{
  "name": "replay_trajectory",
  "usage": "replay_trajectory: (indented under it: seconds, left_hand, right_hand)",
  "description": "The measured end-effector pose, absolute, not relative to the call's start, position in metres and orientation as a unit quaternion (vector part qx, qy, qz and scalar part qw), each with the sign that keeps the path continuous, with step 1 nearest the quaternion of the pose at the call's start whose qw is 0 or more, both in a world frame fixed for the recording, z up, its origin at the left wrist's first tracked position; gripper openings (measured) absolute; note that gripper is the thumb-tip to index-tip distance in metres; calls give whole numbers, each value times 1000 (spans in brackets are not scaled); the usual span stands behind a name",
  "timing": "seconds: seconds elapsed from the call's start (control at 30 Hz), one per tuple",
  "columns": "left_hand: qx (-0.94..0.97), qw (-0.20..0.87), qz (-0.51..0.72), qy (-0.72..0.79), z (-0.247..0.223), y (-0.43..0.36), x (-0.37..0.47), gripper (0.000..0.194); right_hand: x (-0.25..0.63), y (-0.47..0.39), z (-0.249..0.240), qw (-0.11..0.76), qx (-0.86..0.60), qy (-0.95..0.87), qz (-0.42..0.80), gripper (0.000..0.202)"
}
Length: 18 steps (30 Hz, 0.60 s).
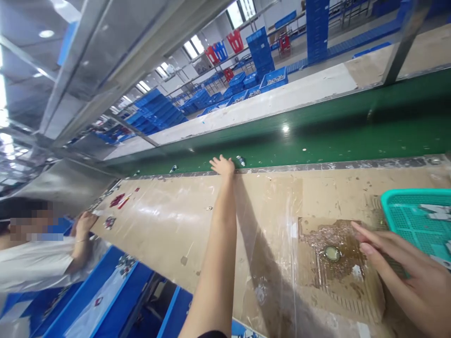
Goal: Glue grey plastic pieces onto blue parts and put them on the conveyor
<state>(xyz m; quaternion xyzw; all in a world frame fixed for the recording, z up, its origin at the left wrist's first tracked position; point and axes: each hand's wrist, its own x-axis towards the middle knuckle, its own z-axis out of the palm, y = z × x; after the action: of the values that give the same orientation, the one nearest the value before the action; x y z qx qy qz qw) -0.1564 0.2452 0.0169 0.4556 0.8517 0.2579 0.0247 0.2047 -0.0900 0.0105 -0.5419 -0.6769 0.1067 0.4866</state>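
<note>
My left hand (222, 165) reaches out over the near edge of the green conveyor belt (338, 126), its fingers spread and nothing in them. Just right of it a small dark-and-white part (240, 160) lies on the belt, and another small part (174, 168) lies further left. At the lower right, my right hand (408, 267) is open, index finger and thumb stretched out and apart. Its fingertips hover beside a stained, wet-looking piece of cardboard (313, 267). On that cardboard sits a small round pale disc (332, 254).
A turquoise basket (384, 206) with light pieces stands right, partly behind my right hand. Dark red pieces (117, 200) lie on the tan work surface (169, 216) at left. A co-worker's hand (84, 223) touches the table's left edge, above blue bins (105, 291).
</note>
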Motion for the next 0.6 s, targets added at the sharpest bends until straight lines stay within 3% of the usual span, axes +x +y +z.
replay_trajectory:
  seconds: [0.17, 0.3, 0.4, 0.53, 0.6]
  left_hand:
    - [454, 68, 232, 857, 22, 247, -180, 21]
    - [456, 61, 300, 835, 21, 243, -183, 33]
    - [467, 98, 349, 806, 15, 224, -172, 30]
    - [486, 312, 485, 657, 10, 168, -140, 36]
    - [451, 450, 529, 560, 13, 131, -119, 50]
  right_hand:
    - [199, -89, 20, 450, -574, -672, 126, 32]
    - [195, -89, 25, 476, -599, -626, 151, 31]
    - [199, -91, 29, 538, -630, -526, 191, 36]
    - [226, -90, 44, 613, -649, -410, 187, 38]
    - [250, -86, 50, 568, -703, -414, 113, 34]
